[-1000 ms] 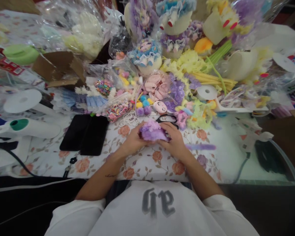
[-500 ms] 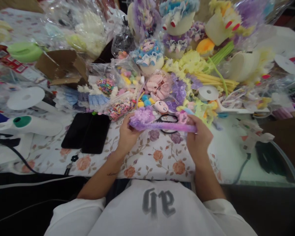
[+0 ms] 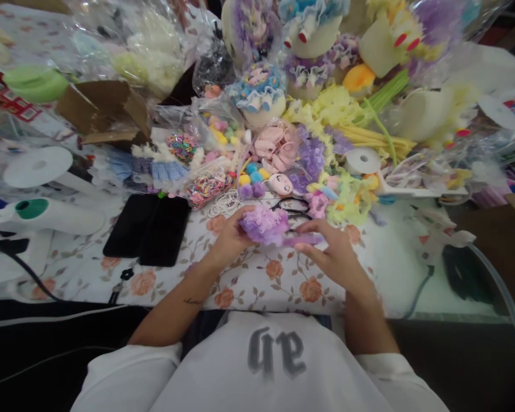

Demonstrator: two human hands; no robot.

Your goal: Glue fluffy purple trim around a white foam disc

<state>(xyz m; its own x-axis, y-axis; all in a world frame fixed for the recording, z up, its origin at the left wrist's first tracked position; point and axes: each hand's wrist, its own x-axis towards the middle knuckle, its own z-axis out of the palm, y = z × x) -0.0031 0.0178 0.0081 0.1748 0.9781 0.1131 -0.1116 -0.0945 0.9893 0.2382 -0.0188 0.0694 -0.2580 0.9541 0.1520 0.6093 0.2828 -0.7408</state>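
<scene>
My left hand is closed around a fluffy lilac-purple ruffled piece, held low over the flowered cloth. A fuzzy purple strip stretches from it to the right. Beside the end of that strip, my right hand has its thumb and fingers apart; contact with the strip is unclear. Just beyond the hands lie black-handled scissors, partly covered by the purple piece. A pale doll face and a pink star-shaped piece lie behind them.
Two black phones lie side by side to the left, near a white device with a green ring. Behind are a cardboard box, a white spool, yellow fuzzy stems and several dolls. A stuffed-looking white item sits right.
My right hand has opened and moved left along the purple strip, which was stretched between both hands. My left hand has shifted slightly right and nearer, still holding the fluffy piece.
</scene>
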